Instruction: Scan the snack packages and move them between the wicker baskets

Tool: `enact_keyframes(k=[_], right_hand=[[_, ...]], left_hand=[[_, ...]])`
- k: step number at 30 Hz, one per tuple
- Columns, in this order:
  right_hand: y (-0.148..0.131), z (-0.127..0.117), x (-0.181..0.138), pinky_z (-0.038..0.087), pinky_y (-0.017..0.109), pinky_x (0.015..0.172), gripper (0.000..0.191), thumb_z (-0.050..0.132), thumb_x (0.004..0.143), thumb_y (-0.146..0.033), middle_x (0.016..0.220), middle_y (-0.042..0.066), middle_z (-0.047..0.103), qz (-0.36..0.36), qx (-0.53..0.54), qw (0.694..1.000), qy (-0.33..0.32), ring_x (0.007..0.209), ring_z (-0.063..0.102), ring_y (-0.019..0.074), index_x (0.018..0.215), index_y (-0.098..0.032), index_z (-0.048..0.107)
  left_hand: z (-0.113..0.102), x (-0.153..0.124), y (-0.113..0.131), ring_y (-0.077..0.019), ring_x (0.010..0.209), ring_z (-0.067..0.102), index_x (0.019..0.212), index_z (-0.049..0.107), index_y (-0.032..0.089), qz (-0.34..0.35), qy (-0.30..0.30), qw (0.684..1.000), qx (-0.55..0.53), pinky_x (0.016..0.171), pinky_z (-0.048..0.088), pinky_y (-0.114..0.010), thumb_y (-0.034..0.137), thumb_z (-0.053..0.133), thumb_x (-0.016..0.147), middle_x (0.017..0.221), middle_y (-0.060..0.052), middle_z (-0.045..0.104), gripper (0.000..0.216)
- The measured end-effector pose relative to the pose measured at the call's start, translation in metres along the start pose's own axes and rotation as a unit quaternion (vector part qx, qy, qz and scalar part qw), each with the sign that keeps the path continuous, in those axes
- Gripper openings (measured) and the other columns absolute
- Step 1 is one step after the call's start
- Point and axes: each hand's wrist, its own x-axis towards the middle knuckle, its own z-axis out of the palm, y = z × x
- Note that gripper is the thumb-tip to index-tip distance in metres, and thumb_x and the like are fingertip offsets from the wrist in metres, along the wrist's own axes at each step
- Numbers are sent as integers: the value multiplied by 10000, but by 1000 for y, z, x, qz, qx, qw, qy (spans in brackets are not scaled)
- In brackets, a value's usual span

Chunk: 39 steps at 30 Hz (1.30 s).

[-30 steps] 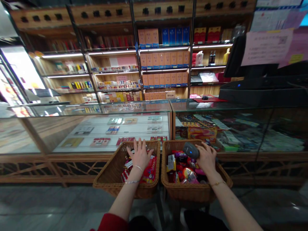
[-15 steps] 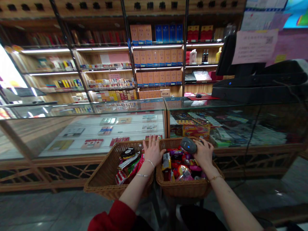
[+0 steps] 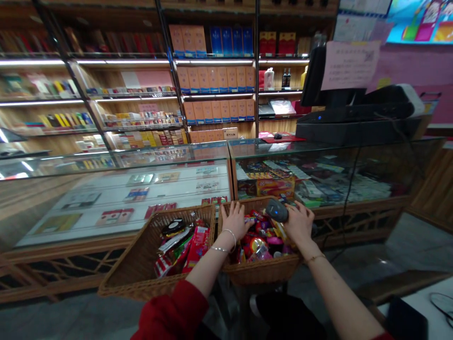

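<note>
My right hand [image 3: 299, 224] is wrapped around a dark grey barcode scanner [image 3: 277, 210] with a small blue light, held over the back right of the right wicker basket [image 3: 264, 273]. My left hand [image 3: 234, 223] reaches over the left side of that same basket, fingers apart and holding nothing that I can see. Its fingertips are close to small wrapped sweets [image 3: 258, 245] in many colours. Beside it, the left wicker basket [image 3: 123, 264] contains several packaged snacks, among them a red packet [image 3: 198, 245] next to my left forearm.
Behind the baskets runs a glass display counter [image 3: 170, 153] with flat packs inside. On its right part stands a monitor [image 3: 313, 78] with a paper sheet, and a dark cable [image 3: 350, 189] hangs down the front. Shelves of boxes [image 3: 219, 78] line the wall. A white surface [image 3: 428, 302] is at lower right.
My left hand has gone from the rim between the baskets to over the right basket's contents. The red packet in the left basket now shows more fully. The view has turned rightward.
</note>
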Motion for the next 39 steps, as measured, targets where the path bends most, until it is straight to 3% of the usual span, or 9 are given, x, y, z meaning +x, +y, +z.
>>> enact_keyframes(k=[8,13,15,19,23,32,39], right_hand=[[-2,-3,-10,208,442,968,289,498,788,-142,1125,72,731,18,2,1000,-21,1239,429,273,985,-199,702],[-5,-6,-9,219,439,973,313,486,790,-115,1136,67,729,22,15,999,-28,1243,448,273,992,-205,707],[-5,-6,-8,223,439,970,315,489,785,-112,1138,69,728,24,19,999,-29,1242,451,277,986,-211,710],[-4,-4,-8,225,436,967,311,480,792,-104,1133,66,730,28,17,999,-29,1240,451,277,978,-211,706],[-3,-3,-8,229,427,963,309,473,812,-108,1145,59,726,32,16,999,-31,1250,444,264,1003,-205,696],[-2,-2,-9,226,416,966,293,505,808,-114,1138,61,728,28,20,999,-26,1253,445,259,1016,-208,689],[-3,0,-10,248,413,960,285,494,824,-111,1156,76,719,38,1,999,-31,1260,451,261,1009,-204,689]], left_hand=[[15,11,31,-342,1484,231,1332,559,218,64,-74,995,-3,1134,-25,-730,601,381,907,1552,-133,400,598],[25,19,50,-340,1216,590,1075,706,195,69,-123,990,7,1137,9,-724,579,412,901,1165,-148,722,514],[29,22,57,-324,1091,662,1043,717,187,54,-134,989,7,1134,40,-727,547,424,906,1095,-155,743,484],[34,25,65,-325,1069,674,1085,705,177,38,-141,989,-3,1122,123,-727,431,453,910,1121,-178,732,398],[34,24,64,-312,1085,670,1098,696,155,44,-148,988,4,1135,168,-688,358,497,884,1161,-190,716,356],[25,24,46,-304,1080,677,1034,712,184,40,-164,985,39,1134,101,-718,224,529,832,1111,-168,739,275],[23,20,29,-310,1068,681,1032,714,203,37,-157,986,48,1137,71,-718,268,525,836,1096,-147,745,280]])
